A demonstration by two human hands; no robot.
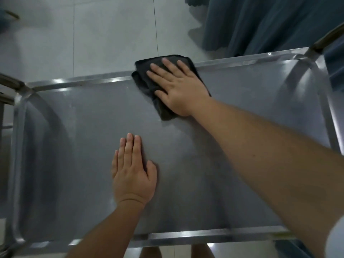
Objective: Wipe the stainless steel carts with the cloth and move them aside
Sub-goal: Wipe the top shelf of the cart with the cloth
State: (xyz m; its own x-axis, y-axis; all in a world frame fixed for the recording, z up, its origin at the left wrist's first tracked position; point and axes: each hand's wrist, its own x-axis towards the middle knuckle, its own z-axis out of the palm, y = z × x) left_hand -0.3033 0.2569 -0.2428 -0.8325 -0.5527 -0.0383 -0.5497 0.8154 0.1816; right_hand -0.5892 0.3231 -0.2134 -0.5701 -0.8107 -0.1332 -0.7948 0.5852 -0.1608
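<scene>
A stainless steel cart [80,118] fills the view from above, its flat top shelf framed by a raised shiny rim. A folded dark grey cloth [147,86] lies at the far rim, partly draped over the edge. My right hand [178,86] presses flat on the cloth with straight, spread fingers. My left hand [132,172] rests flat on the bare shelf nearer to me, fingers straight and together. Neither hand curls round anything.
Pale floor tiles [104,34] lie beyond the cart. A dark blue curtain [270,21] hangs at the far right, close to the cart's right corner. Part of another metal frame [7,84] shows at the left edge. My feet show under the near rim.
</scene>
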